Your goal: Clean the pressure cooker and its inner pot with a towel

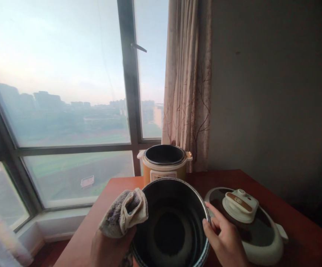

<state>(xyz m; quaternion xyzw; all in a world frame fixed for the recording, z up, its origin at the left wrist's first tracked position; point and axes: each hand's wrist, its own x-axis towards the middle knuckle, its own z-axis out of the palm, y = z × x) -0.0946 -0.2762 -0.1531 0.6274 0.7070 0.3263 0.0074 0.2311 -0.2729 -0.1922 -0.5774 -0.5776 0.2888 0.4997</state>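
A dark inner pot (172, 222) is held up near the camera, its mouth facing me. My right hand (224, 241) grips its right rim, fingers curled over the edge. My left hand (107, 248) is at the pot's left rim, closed on a folded grey-beige cloth (124, 213). Behind the pot, an open yellow cooker body (165, 163) stands on the red-brown table (289, 222). The cooker's lid (250, 222), with a white knob and handle, lies flat on the table to the right, just beyond my right hand.
A large window (66, 92) with a dark frame fills the left side. A patterned curtain (188, 81) hangs behind the cooker. A plain wall is at the right. The table's left edge runs diagonally toward the window sill.
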